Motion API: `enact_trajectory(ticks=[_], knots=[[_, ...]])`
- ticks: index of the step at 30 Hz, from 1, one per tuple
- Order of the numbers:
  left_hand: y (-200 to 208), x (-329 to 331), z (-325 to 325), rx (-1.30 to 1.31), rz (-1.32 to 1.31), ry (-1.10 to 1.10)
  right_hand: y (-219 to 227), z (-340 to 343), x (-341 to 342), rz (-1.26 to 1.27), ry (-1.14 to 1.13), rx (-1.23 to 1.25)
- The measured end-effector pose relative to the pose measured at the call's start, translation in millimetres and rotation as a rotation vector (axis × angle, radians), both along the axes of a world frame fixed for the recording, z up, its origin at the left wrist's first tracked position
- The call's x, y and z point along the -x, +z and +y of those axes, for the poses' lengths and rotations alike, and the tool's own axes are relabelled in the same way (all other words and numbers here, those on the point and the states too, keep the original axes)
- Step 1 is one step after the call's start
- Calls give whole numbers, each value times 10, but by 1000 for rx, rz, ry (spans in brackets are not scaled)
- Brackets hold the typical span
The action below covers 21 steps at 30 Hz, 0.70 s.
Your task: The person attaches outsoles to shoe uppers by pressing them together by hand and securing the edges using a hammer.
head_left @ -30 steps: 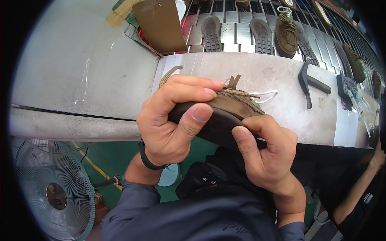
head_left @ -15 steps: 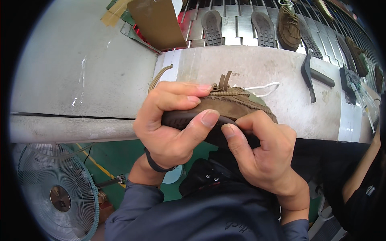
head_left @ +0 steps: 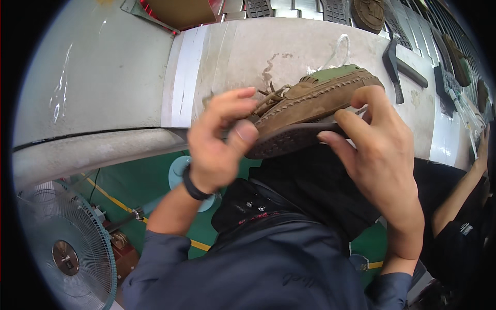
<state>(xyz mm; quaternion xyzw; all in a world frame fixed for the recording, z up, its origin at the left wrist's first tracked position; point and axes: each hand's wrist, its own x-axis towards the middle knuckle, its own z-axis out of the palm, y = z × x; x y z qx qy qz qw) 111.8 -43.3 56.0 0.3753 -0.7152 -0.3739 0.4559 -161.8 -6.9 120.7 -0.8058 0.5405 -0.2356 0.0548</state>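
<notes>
A brown moccasin-style shoe (head_left: 315,101) with a green lining lies tilted on its side at the table's near edge, toe to the left. Its dark sole (head_left: 289,140) faces me, and toward the heel a gap shows between sole and upper. My right hand (head_left: 382,142) pinches the sole's edge near the heel between thumb and fingers. By the toe, my left hand (head_left: 214,142) is smeared by motion, its thumb and fingers apart; whether it touches the shoe is hard to make out. Behind the shoe a white loop of cord (head_left: 345,46) sticks up.
A hammer (head_left: 395,72) lies on the table (head_left: 232,62) at the right. Beyond it, a metal-slatted conveyor (head_left: 297,9) carries soles and shoes. A cardboard box (head_left: 181,13) stands at the back left, a fan (head_left: 67,253) at lower left. Another person's arm (head_left: 457,204) reaches in at right.
My left hand has loosened from the shoe's toe end. The shoe has turned to show more upper, and my right hand has shifted right along the sole. The view has tipped downward.
</notes>
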Motion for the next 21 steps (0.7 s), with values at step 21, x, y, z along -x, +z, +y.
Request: enact_trajectory(ticks=[21], knots=[[312, 532, -760, -463, -282, -389, 109, 71, 277, 197, -131, -58]])
